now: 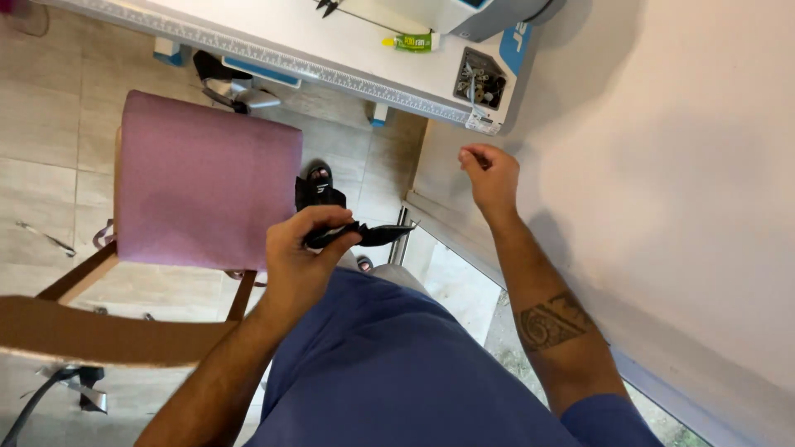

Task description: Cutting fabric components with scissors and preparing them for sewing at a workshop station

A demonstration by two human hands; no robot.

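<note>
A standing person grips a scrap of black cloth beside a sewing table.

The left hand point(300, 248) pinches the black cloth point(364, 235) above a pink-cushioned chair point(203, 182); the right hand point(490, 176), fingertips pressed together, is raised near the white table point(331, 58).

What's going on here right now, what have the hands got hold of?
A person stands looking down beside a chair with a pink seat cushion. The left hand pinches a small piece of black fabric at waist height. The right hand is raised apart from it, fingers pinched together, possibly on a thread too fine to make out. Ahead, a white sewing table with a ruler along its edge carries a sewing machine.
</note>
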